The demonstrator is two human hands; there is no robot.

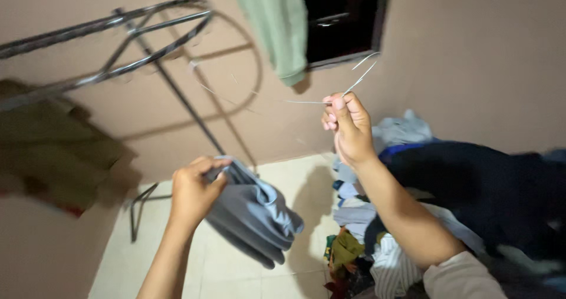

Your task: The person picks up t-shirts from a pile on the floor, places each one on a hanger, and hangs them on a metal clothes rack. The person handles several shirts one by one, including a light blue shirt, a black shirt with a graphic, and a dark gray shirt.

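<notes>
My left hand grips a bunched grey-blue garment that hangs down over the tiled floor. My right hand is raised in front of the wall and pinches a thin wire hanger between thumb and fingers. The hanger is blurred, and only thin pale wire lines show above and left of the hand. The two hands are apart, the garment lower and to the left of the hanger.
A metal drying rack stands at the left, with an olive cloth on it. A green towel hangs beside a dark window. A heap of mixed clothes lies at the right. Pale floor tiles are below.
</notes>
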